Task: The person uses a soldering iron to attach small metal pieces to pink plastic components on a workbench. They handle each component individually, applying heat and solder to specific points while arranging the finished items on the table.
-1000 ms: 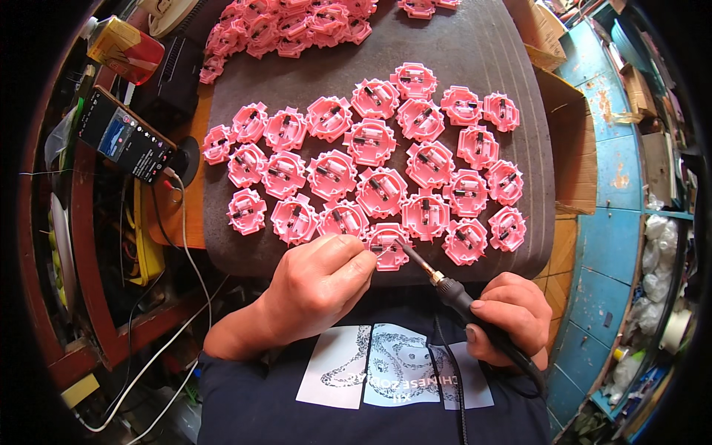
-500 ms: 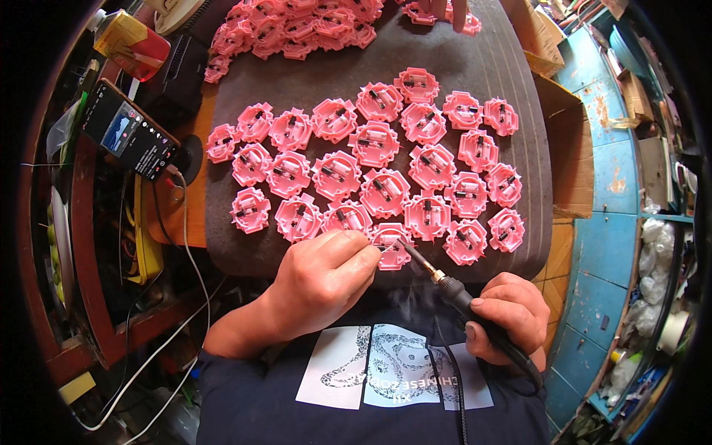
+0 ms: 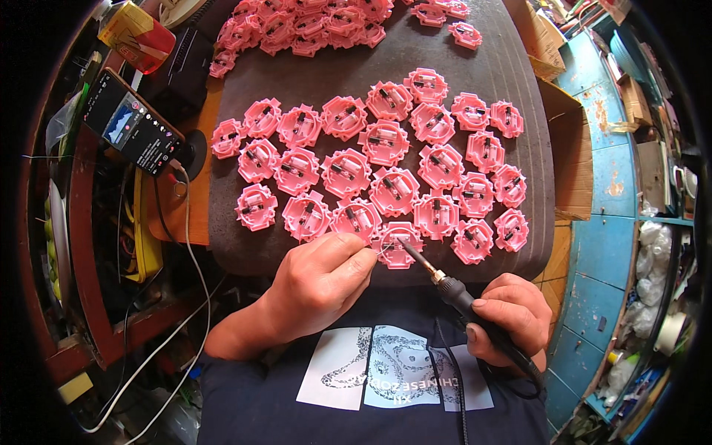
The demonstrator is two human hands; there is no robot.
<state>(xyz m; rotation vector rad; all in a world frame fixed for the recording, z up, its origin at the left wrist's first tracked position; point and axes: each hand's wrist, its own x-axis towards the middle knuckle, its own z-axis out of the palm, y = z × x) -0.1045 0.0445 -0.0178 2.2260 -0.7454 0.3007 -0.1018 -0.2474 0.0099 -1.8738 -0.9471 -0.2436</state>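
Several pink plastic parts (image 3: 386, 178) with small metal pieces lie in rows on a dark ribbed mat (image 3: 519, 178). My right hand (image 3: 512, 315) grips a black-handled soldering iron (image 3: 445, 285), its tip touching the nearest pink part (image 3: 400, 248) at the mat's front edge. My left hand (image 3: 319, 282) rests just left of that part, fingers pinched on a thin wire of solder (image 3: 382, 252) that meets the iron's tip.
A heap of more pink parts (image 3: 311, 22) lies at the mat's far end. A phone (image 3: 133, 130) with a lit screen leans at the left, cables beneath it. A red-yellow box (image 3: 137, 30) sits top left. Cardboard (image 3: 571, 163) and blue shelves (image 3: 615, 245) stand right.
Both hands stay at the same front pink part; the iron's tip and the solder wire remain on it, with only a slight shift.
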